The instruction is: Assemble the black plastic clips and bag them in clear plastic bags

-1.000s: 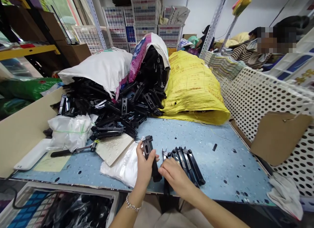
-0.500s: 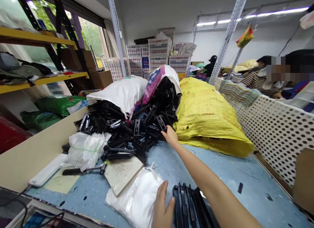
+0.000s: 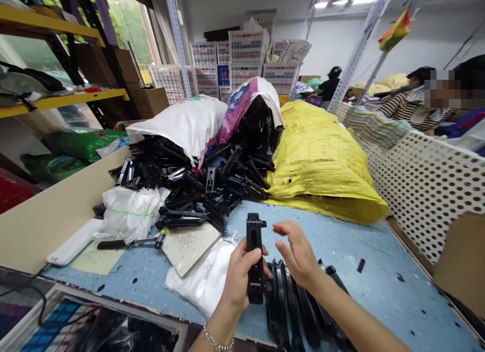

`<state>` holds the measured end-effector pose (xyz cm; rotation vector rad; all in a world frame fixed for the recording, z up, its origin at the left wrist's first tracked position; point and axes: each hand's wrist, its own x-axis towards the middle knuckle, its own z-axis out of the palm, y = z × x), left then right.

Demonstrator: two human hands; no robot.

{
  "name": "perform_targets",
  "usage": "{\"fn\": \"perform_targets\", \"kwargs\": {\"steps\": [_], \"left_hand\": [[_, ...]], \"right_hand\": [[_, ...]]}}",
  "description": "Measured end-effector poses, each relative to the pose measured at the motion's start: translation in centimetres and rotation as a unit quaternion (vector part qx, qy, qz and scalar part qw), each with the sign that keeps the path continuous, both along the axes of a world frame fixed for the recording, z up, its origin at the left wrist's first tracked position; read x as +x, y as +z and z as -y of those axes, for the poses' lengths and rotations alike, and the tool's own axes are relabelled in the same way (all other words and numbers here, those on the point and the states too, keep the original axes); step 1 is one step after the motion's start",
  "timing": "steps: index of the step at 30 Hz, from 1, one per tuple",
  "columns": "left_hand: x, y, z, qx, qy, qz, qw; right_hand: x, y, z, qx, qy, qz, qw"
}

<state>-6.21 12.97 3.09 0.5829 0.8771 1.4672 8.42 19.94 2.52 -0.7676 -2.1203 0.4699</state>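
Observation:
A long black slotted part [image 3: 255, 263] stands nearly upright in my left hand [image 3: 238, 271], with the thumb across its face and the fingers behind it. A small tab juts from its upper right side. My right hand [image 3: 299, 253] is open just to the right of it, fingers curved and apart, touching nothing that I can see. Under my right hand lies a row of similar black parts [image 3: 291, 306] side by side on the blue tabletop [image 3: 375, 301]. Farther back, a heap of black parts [image 3: 197, 190] spills from a white sack [image 3: 189, 122].
A yellow sack [image 3: 326, 160] bulges at the back right beside a perforated white panel [image 3: 435, 175]. On the left lie a hammer-like tool [image 3: 129, 244], a clear plastic bundle [image 3: 131, 210], a speckled square board [image 3: 189, 243] and a white plastic bag [image 3: 204, 286]. Other people sit beyond the panel.
My right hand has come back from the heap toward me. A black part is now in my left hand, which was empty and lower before. The camera view has tilted downward.

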Motion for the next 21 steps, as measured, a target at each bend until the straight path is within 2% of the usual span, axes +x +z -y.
{"fn": "perform_targets", "kwargs": {"steps": [2,4,8,10,14,17,20,21], "left_hand": [[1.1,0.0,1.3,-0.012,-0.039,0.023,0.999],[2.0,-0.1,2.1,-0.031,-0.049,0.024,0.998],[1.8,-0.5,2.3,-0.054,-0.014,-0.009,0.998],[1.0,-0.7,2.3,-0.061,0.018,0.002,0.998],[0.4,-1.4,2.7,-0.094,0.042,0.03,0.994],[1.2,-2.7,3.4,-0.113,0.052,-0.014,0.992],[1.3,-4.9,4.1,-0.119,0.089,-0.096,0.984],[1.1,-5.8,4.2,-0.123,0.091,-0.12,0.981]], "right_hand": [[-0.1,0.9,-1.3,0.066,0.006,0.007,0.998],[-0.5,1.3,-2.0,0.079,0.012,0.001,0.997],[-0.7,1.1,-1.2,-0.044,0.0,-0.046,0.998],[-0.3,0.3,0.6,-0.06,0.022,-0.035,0.997],[0.2,-2.2,5.9,0.067,0.077,0.059,0.993],[0.2,-4.1,8.8,0.098,0.037,0.08,0.991],[1.3,-5.7,8.9,0.05,-0.001,0.121,0.991],[2.2,-6.1,8.5,0.034,-0.036,0.142,0.989]]}}
